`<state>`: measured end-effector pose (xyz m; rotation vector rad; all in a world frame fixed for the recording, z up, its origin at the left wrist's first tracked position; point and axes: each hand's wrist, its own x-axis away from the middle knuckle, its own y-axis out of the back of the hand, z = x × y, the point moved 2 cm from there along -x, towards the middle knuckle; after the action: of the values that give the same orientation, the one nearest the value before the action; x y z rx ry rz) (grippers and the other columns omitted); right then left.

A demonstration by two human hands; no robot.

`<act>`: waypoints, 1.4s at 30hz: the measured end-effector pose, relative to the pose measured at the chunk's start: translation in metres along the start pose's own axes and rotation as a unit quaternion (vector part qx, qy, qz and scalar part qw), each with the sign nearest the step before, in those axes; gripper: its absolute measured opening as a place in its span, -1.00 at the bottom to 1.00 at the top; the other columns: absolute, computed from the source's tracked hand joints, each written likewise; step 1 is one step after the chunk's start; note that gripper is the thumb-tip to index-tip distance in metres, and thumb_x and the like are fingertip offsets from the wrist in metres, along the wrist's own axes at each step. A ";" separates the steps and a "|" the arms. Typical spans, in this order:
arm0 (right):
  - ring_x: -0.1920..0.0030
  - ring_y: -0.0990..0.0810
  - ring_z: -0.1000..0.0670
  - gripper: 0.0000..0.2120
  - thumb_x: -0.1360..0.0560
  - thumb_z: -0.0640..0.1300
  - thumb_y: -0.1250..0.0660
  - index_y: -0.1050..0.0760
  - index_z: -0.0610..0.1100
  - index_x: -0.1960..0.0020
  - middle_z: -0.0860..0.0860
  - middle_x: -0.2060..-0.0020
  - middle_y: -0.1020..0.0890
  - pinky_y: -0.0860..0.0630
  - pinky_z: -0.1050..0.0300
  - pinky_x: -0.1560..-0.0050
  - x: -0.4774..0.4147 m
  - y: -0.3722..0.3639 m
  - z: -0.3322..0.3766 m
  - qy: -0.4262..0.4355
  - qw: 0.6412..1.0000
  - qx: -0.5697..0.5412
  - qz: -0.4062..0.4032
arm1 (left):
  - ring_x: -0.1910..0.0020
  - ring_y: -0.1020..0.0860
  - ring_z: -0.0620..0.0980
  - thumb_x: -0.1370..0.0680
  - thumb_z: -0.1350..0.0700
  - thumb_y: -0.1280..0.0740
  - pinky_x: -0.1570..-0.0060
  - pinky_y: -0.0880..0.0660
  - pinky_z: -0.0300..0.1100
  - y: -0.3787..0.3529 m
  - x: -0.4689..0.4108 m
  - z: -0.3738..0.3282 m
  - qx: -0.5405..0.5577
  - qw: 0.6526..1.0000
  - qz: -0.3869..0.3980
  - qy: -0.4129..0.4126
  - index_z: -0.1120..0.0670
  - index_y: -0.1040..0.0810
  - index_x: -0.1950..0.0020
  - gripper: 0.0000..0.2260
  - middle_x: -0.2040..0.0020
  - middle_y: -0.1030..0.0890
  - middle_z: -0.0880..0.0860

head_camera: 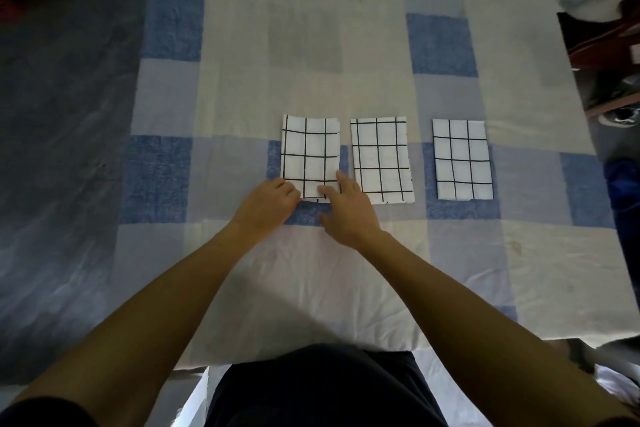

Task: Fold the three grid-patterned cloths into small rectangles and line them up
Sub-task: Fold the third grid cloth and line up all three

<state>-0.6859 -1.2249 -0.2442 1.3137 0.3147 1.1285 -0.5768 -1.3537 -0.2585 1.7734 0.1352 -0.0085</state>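
Three white cloths with black grid lines lie folded as small rectangles in a row on the bed. The left cloth (310, 152) has both my hands at its near edge. My left hand (270, 203) has curled fingers at the near left corner. My right hand (346, 208) rests with fingers stretched onto the near right corner, covering part of that edge. The middle cloth (381, 159) lies just right of my right hand, apart from it. The right cloth (462, 159) lies further right, untouched.
A blue, lilac and cream checked bedspread (311, 45) covers the bed. Grey bedding (62, 132) lies at the left. Dark furniture and clutter (602, 28) stand past the right edge. My dark-clothed body (322, 388) is at the near edge.
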 end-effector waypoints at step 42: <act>0.20 -0.54 0.11 -0.83 -0.55 -0.02 -0.30 -0.58 -0.11 0.01 0.07 0.22 -0.59 -0.51 0.21 0.09 -0.101 0.044 -0.001 -0.167 0.880 -0.425 -0.133 | 0.10 -0.61 0.00 -0.52 0.16 -0.37 0.07 -0.57 -0.11 0.010 -0.030 0.050 0.481 0.716 -0.098 0.497 0.05 -0.52 -0.05 -0.87 0.07 -0.63 0.05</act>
<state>-0.7553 -1.3109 -0.2457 0.6222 -0.2459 0.6489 -0.6018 -1.4068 -0.2566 2.6005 1.3085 0.8906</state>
